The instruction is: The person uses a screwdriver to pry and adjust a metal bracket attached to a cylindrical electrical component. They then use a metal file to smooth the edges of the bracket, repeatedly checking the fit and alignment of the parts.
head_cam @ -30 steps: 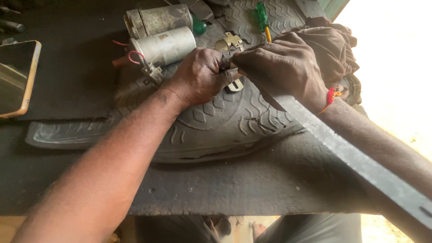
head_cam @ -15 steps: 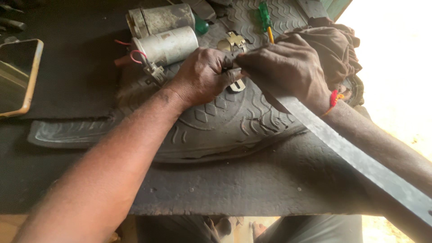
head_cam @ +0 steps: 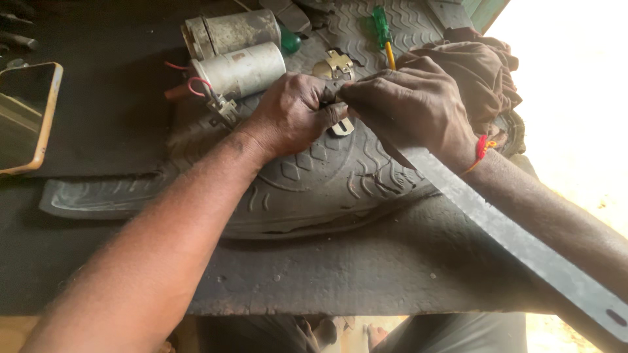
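Both hands, left hand (head_cam: 294,116) and right hand (head_cam: 409,104), gripped the long flat metal bar (head_cam: 497,225) at its upper-centre end: stiff, heavy-looking, best held there.

We look steeply down from head height, close over the dark workbench (head_cam: 98,261), forearms entering from the frame's bottom.

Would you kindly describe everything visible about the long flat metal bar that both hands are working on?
The long flat metal bar looks like dull grey, worn steel. It runs diagonally from the hands down to the lower right corner, where a small hole shows near its end. The right hand covers its upper end, meeting the left hand there. It passes over the tyre tread piece.
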